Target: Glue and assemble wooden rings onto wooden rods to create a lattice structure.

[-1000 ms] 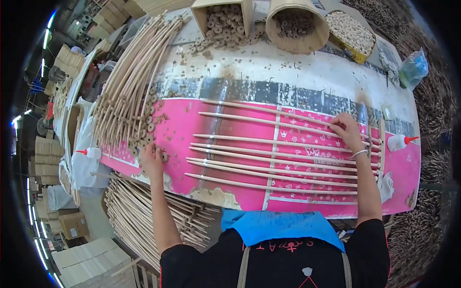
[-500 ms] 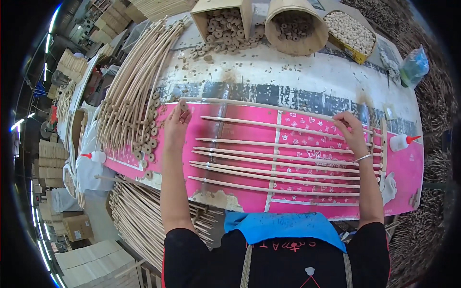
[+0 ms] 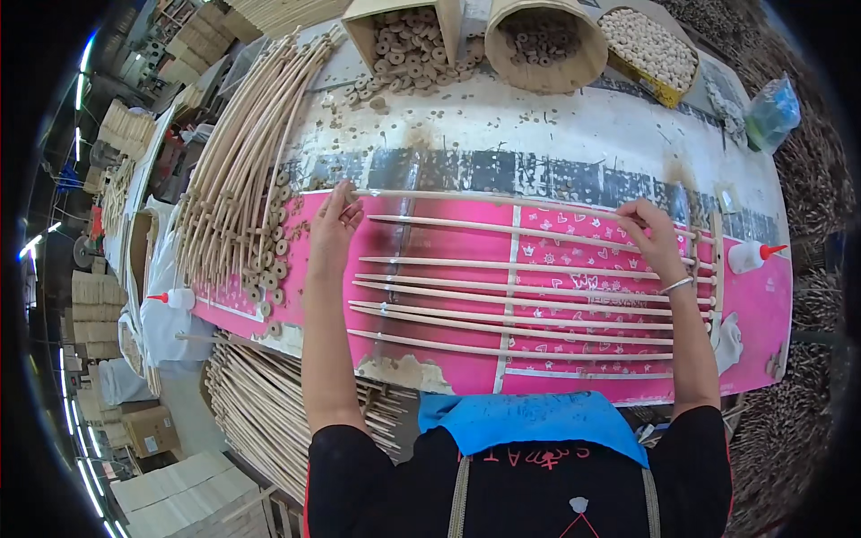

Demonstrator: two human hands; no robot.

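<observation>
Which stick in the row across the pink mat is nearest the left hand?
The farthest stick: its left end is at the left hand; the other sticks lie clear.

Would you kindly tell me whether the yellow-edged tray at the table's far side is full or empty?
It looks full: small pale pieces spread across the yellow-edged tray, hiding its bottom.

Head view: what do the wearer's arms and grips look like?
Short black sleeves, with forearms bare below. Left grip and right grip are ungloved. The right wears a thin, pale wristband; none shows on the left.
</observation>
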